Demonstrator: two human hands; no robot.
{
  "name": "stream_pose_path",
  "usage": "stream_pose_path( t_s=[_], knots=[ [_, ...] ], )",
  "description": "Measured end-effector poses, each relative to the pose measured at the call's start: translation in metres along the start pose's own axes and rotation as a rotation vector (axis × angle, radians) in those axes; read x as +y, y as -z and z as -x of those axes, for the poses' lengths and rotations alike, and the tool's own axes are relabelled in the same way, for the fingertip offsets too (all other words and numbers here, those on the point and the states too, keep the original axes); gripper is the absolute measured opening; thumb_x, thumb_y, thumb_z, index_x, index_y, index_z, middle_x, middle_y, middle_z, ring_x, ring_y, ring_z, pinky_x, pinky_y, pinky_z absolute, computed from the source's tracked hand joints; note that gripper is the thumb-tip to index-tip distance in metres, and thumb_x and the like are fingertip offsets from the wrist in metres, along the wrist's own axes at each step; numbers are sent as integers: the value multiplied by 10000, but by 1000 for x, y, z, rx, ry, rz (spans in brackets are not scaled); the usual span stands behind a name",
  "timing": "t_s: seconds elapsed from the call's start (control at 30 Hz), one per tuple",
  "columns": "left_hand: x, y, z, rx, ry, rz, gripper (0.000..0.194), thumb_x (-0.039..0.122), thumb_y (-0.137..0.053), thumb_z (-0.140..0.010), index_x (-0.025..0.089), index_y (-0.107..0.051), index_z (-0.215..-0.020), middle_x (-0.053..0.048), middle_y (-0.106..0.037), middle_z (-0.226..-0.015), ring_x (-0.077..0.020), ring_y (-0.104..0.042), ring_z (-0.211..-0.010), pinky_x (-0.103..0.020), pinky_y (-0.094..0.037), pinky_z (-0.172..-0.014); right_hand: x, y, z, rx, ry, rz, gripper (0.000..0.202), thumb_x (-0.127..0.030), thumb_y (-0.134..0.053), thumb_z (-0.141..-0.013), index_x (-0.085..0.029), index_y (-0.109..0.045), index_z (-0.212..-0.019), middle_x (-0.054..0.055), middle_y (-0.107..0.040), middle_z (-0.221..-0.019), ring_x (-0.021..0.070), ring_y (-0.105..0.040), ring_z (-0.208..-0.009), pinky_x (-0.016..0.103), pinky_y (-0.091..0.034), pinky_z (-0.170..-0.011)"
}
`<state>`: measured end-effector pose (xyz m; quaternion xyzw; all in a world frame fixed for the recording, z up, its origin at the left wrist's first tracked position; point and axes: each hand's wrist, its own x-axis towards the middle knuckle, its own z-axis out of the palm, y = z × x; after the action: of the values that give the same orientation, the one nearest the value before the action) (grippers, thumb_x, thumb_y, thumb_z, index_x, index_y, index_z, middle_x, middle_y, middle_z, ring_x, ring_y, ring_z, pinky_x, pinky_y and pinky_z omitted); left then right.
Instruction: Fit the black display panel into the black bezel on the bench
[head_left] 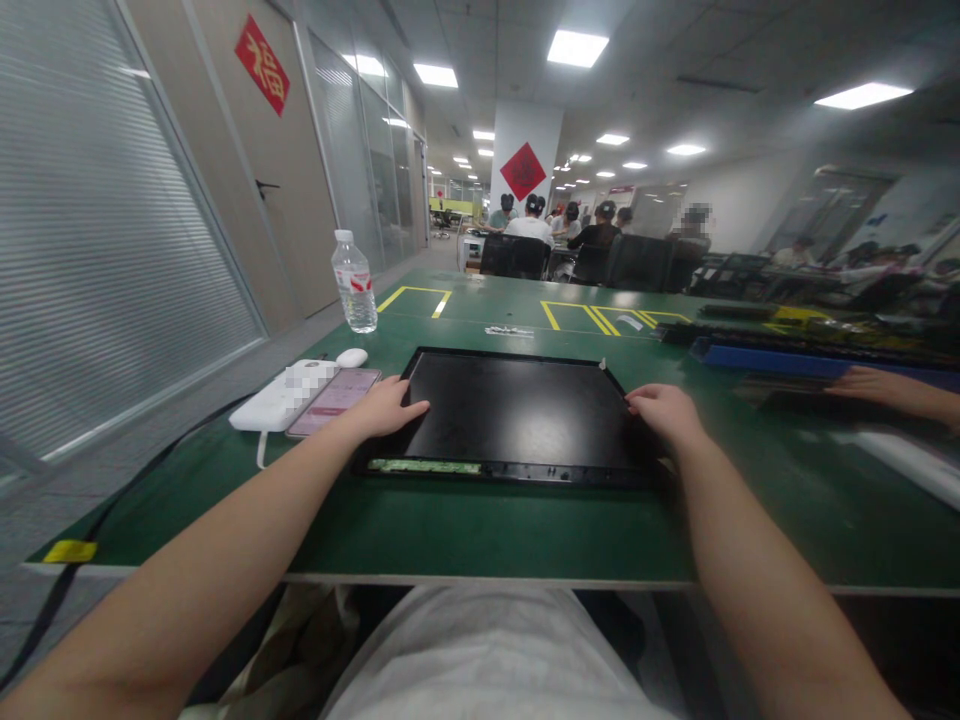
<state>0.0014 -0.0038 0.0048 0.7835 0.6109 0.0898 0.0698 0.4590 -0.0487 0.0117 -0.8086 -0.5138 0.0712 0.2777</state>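
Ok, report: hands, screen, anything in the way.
Left hand at left edge of screen, right hand at right edge. Screen on table, dark face up. Phone nearby, left of screen.

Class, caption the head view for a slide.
Left hand and right hand touch opposite sides of a black panel on a green table.

black framed panel (517, 410) | glossy | lying flat | on green table (480, 540)
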Motion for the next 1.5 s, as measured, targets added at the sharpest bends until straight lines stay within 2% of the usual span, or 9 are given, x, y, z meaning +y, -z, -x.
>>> stream_pose_path(
  t_s=[0.27,0.53,0.8,1.13,1.5],
  knots=[
    [2,2,1,-25,11,-20,711,600,-441,-873,87,-631,-1328,-210,-603,-1410,-345,-585,-1277,-392,-437,-1087,4,-1,-3,-3,-105,-170,206,-216,-648,-732,-212,-799,-872,42,-776,-773,208,-684,-782,277,-461,-662],
    [0,1,1,-18,10,9,694,599,-453,-867,113,-637,-1325,-194,-616,-1398,-349,-581,-1278,-408,-440,-1081,17,-11,-13,-19,-132,-289,199,-250,-649,-732,-197,-784,-867,48,-766,-743,181,-647,-683,269,-461,-621],
    [0,1,0,-18,-2,2,712,597,-445,-862,76,-639,-1306,-227,-602,-1404,-355,-582,-1274,-412,-438,-1082,13,-8,-9,-33,-64,-168,192,-186,-655,-739,-194,-790,-876,48,-771,-766,186,-685,-736,265,-452,-651],
    [-2,1,-1,-16,-6,-6,692,609,-444,-866,110,-650,-1298,-202,-628,-1369,-346,-586,-1271,-402,-452,-1069,7,-5,-6,-30,-42,-121,166,-166,-646,-743,-213,-789,-814,38,-764,-751,202,-701,-800,269,-477,-697],
    [0,3,0,-43,-11,-22,742,611,-430,-881,73,-613,-1358,-235,-593,-1413,-346,-582,-1286,-385,-433,-1083,3,-2,-4,-41,-27,-89,203,-141,-629,-739,-226,-797,-816,34,-763,-795,205,-685,-814,286,-474,-727]
  ],
)
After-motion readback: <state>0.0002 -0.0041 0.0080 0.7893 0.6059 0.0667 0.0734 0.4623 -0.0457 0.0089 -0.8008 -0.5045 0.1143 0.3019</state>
